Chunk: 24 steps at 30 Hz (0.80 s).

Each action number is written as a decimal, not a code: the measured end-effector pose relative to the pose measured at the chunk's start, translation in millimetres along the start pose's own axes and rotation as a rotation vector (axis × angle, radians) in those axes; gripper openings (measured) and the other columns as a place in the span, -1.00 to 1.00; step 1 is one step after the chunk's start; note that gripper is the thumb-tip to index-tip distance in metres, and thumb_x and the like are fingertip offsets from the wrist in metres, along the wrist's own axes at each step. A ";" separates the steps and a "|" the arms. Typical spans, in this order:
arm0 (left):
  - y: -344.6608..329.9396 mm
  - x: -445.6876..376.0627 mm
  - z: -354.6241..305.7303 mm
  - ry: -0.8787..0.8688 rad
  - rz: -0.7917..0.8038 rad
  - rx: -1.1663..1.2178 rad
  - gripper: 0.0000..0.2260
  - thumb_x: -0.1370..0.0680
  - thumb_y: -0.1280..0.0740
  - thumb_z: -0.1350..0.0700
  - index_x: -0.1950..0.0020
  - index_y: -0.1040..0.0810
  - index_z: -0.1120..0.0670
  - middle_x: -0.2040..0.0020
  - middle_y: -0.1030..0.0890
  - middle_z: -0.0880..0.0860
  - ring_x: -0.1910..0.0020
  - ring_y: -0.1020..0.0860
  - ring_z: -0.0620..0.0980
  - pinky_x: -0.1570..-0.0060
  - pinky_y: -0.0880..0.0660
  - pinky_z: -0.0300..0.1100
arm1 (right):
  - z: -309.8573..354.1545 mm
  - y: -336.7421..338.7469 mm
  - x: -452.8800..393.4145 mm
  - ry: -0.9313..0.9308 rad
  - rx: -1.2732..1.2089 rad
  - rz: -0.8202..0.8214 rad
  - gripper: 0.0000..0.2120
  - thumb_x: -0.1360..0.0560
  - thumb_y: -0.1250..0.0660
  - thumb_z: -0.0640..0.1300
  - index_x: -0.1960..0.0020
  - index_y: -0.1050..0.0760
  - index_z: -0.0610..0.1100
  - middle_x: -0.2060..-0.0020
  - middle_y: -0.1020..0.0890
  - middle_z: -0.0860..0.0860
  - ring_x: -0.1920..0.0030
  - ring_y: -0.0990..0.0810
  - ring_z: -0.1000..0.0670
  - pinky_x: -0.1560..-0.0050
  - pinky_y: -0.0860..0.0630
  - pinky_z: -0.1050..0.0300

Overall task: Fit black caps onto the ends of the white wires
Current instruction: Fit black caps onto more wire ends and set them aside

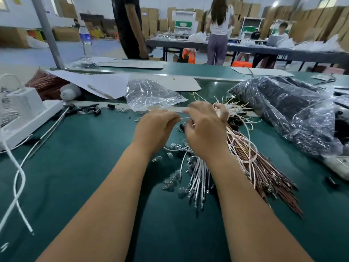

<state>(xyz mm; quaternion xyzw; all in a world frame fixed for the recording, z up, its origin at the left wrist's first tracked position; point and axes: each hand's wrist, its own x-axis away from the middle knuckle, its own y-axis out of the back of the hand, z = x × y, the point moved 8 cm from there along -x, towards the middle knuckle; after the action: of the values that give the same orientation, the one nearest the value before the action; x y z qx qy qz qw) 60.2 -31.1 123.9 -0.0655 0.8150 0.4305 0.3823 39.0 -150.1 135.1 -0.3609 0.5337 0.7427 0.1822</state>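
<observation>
Hands meeting above green work mat [94, 167]: left hand [154, 129] curled, pinching one thin white wire [186, 117] that runs across to right hand [204, 133]. Right hand fingers bent round same wire end; small dark piece, probably a black cap [182, 127], just below its fingertips, contact not resolvable. Bundle of white wires [199, 176] lying under right wrist, ends fanned toward viewer; brown wire bundle [264, 173] touching it on the right. Loose clear LED bulbs [171, 183] scattered beside bundle. Large clear bag of black parts [287, 110] to far right, emptier clear bag [151, 95] beyond hands. Risks, judged: cap slipping from fingertips into clutter of bulbs and strays; fine wire end bending instead of entering cap if pushed off-axis; forearm dragging bundle and tangling white with brown.
</observation>
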 end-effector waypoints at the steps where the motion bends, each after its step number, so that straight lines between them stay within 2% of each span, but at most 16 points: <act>1: -0.2 -0.4 -1.8 -0.014 -0.003 -0.005 -0.80 -0.62 -0.25 0.09 -0.02 -0.66 0.13 0.14 -0.63 0.07 0.16 -0.50 0.10 0.18 -0.36 -0.10 | 6.1 -5.2 0.6 0.042 -0.004 0.030 -0.78 -0.48 -0.34 -0.18 -0.10 -0.61 -0.08 -0.07 -0.61 0.02 -0.16 -0.51 -0.02 -0.27 -0.06 0.05; 3: -1.9 -0.5 -0.1 -0.013 0.010 -0.024 -0.79 -0.62 -0.26 0.07 0.00 -0.66 0.11 0.15 -0.64 0.03 0.17 -0.49 0.06 0.20 -0.34 -0.11 | 6.0 -10.2 0.4 0.030 -0.020 0.051 -0.84 -0.52 -0.33 -0.15 -0.06 -0.64 -0.10 0.04 -0.62 0.01 -0.04 -0.52 -0.04 -0.16 -0.12 0.11; 5: -3.0 -0.1 6.4 0.014 0.021 0.001 -0.82 -0.60 -0.30 0.05 0.03 -0.68 0.07 0.17 -0.66 -0.04 0.21 -0.46 -0.05 0.21 -0.33 -0.16 | -0.7 -11.5 -0.7 -0.016 -0.009 0.044 -0.86 -0.52 -0.32 -0.22 -0.02 -0.63 -0.11 0.09 -0.61 -0.01 0.02 -0.50 -0.05 -0.08 -0.16 0.13; 9: -0.2 1.3 22.2 0.144 -0.043 0.147 -0.88 -0.50 -0.42 0.17 -0.02 -0.70 0.10 0.12 -0.71 0.00 0.19 -0.60 -0.08 0.08 -0.51 -0.22 | -14.6 -11.8 -0.8 -0.145 0.008 0.041 -0.86 -0.53 -0.27 -0.29 0.01 -0.58 -0.13 0.12 -0.57 -0.02 0.11 -0.47 -0.01 -0.03 -0.25 0.16; 11: 1.5 3.3 29.9 0.229 -0.091 0.224 -0.86 -0.46 -0.47 0.18 -0.02 -0.70 0.12 0.15 -0.70 -0.01 0.24 -0.62 -0.14 0.10 -0.52 -0.35 | -18.5 -12.5 1.5 -0.194 0.004 0.059 -0.84 -0.53 -0.25 -0.32 0.02 -0.55 -0.14 0.11 -0.55 -0.02 0.19 -0.48 -0.03 0.08 -0.33 0.15; 13: 3.1 4.2 34.1 0.289 -0.144 0.288 -0.85 -0.43 -0.51 0.15 0.03 -0.71 0.12 0.27 -0.64 -0.16 0.32 -0.57 -0.33 0.18 -0.46 -0.51 | -23.0 -13.2 3.4 -0.246 -0.017 0.075 -0.84 -0.53 -0.21 -0.34 0.01 -0.52 -0.16 0.09 -0.55 -0.04 0.26 -0.48 -0.05 0.26 -0.31 0.15; 14: 3.9 4.3 34.9 0.304 -0.167 0.311 -0.86 -0.41 -0.52 0.12 0.06 -0.71 0.10 0.31 -0.60 -0.24 0.33 -0.56 -0.37 0.19 -0.46 -0.51 | -24.8 -12.7 4.3 -0.270 -0.026 0.073 -0.85 -0.54 -0.19 -0.33 0.01 -0.49 -0.16 0.10 -0.55 -0.05 0.28 -0.48 -0.06 0.35 -0.26 0.17; 16: 3.4 3.9 34.9 0.335 -0.201 0.361 -0.89 -0.39 -0.53 0.08 0.12 -0.72 0.05 0.34 -0.59 -0.27 0.34 -0.57 -0.33 0.18 -0.52 -0.41 | -28.0 -12.2 5.9 -0.316 -0.040 0.065 -0.88 -0.55 -0.18 -0.31 0.01 -0.46 -0.17 0.14 -0.54 -0.04 0.30 -0.45 -0.05 0.44 -0.14 0.20; 19: -0.4 5.1 37.1 0.401 -0.232 0.476 -0.93 -0.40 -0.53 0.07 0.17 -0.69 -0.03 0.34 -0.66 -0.10 0.36 -0.61 -0.15 0.23 -0.57 -0.24 | -30.8 -14.1 7.8 -0.348 -0.056 0.082 -0.88 -0.56 -0.17 -0.29 -0.01 -0.46 -0.15 0.18 -0.55 -0.02 0.31 -0.42 -0.03 0.45 -0.11 0.21; 21: -4.3 5.4 39.0 0.435 -0.228 0.576 -0.92 -0.39 -0.54 0.08 0.17 -0.67 -0.03 0.33 -0.68 -0.06 0.35 -0.63 -0.10 0.25 -0.57 -0.24 | -32.9 -14.7 8.5 -0.353 -0.074 0.093 -0.82 -0.56 -0.18 -0.29 -0.05 -0.50 -0.12 0.20 -0.57 0.01 0.32 -0.41 0.01 0.45 -0.13 0.24; 24: -12.4 4.1 40.9 0.475 -0.182 0.806 -0.93 -0.44 -0.50 0.11 0.15 -0.65 0.05 0.31 -0.69 0.01 0.30 -0.65 -0.03 0.17 -0.58 -0.19 | -34.4 -12.0 8.5 -0.370 -0.072 0.081 -0.74 -0.55 -0.17 -0.24 -0.10 -0.56 -0.03 0.29 -0.49 0.08 0.40 -0.35 0.08 0.44 -0.10 0.28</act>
<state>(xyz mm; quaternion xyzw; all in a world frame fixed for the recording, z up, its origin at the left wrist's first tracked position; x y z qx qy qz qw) 85.9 -7.1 99.2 -0.0796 0.9728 0.0181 0.2168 52.9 -178.5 115.1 -0.2029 0.4781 0.8218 0.2342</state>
